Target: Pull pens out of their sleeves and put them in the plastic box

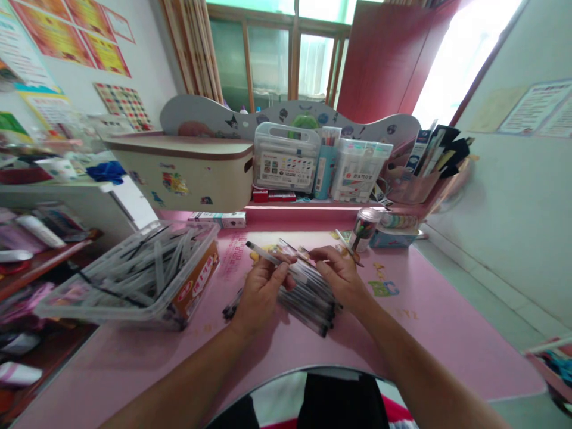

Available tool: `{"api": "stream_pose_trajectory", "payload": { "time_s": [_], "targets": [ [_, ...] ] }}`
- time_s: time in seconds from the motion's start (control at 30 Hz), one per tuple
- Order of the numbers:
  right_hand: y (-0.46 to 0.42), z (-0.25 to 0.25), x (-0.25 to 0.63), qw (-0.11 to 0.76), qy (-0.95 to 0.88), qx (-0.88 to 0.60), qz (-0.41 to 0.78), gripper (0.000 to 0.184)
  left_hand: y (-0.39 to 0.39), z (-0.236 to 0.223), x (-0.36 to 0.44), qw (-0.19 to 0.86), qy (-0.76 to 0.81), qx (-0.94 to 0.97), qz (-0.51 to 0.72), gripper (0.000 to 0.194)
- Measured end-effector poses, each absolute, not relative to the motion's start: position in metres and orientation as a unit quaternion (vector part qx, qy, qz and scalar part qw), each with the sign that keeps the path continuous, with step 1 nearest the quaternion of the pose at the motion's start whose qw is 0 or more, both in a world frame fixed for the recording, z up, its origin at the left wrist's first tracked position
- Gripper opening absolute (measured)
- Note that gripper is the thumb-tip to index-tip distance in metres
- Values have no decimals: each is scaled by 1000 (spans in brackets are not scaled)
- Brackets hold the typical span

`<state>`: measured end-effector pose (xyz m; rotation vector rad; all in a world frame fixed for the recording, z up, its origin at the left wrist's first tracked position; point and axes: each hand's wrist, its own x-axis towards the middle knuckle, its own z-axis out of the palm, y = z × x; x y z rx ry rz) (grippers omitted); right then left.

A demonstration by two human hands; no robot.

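My left hand (263,289) is closed on a slim pen (263,253) with a pale clear barrel and a dark end, tilted up to the left. My right hand (342,277) has its thumb and fingers drawn together over the pile; what they pinch is too small to make out. A thin white stick (344,241) shows at its knuckles, and I cannot tell whether the hand holds it. Between and below both hands, a pile of pens (308,298) with clear barrels and dark ends lies on the pink desk (429,333). More dark pen ends (232,307) poke out beside my left wrist.
Left stands a clear plastic box (196,280) full of pens or empty tubes. A lidded cream bin (196,176), marker cases (286,158) and a pink holder (411,182) line the back shelf. A clear jar (364,229) stands at the back right.
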<state>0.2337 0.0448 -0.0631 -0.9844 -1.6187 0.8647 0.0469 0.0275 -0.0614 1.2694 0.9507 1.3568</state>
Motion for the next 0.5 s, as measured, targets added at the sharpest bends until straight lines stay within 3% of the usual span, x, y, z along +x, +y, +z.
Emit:
{"api": "stream_pose_trajectory", "payload": {
  "time_s": [0.2, 0.5],
  "targets": [
    [34, -58, 224, 383, -771, -382, 335, 21, 27, -63, 51, 581, 368, 475, 549, 17],
    [26, -52, 222, 357, -808, -383, 272, 22, 29, -57, 40, 530, 370, 557, 522, 16]
  ]
}}
